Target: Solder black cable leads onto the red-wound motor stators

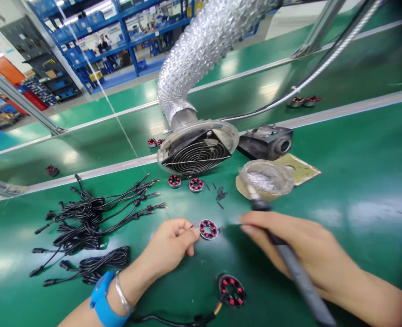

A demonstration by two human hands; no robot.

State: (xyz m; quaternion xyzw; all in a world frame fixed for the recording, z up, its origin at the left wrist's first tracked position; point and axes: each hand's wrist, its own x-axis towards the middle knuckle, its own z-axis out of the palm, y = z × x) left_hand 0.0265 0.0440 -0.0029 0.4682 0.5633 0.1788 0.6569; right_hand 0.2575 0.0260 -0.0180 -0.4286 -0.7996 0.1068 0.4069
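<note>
My left hand [174, 243] pinches the edge of a small round motor stator [208, 230] with red and black windings, just above the green bench. A soldering iron [282, 252] lies in my right hand [303, 250], gripped like a pen. Its tip is over a round dish [267, 178] with shiny silvery contents, and whether it touches them I cannot tell. Nearer to me a second stator [232, 290] sits with a black cable [174, 321] joined to it by coloured wires. Two more stators [196, 185] stand beyond my left hand, beside short black tubes [221, 194].
Black cables [85, 222] lie bundled at the left. A fume extractor hood [198, 152] with a silver duct [204, 54] hangs over the bench's far side. A black iron holder [269, 141] stands behind the dish. Farther back, a metal rail [119, 169] borders a strip holding more stators [52, 170].
</note>
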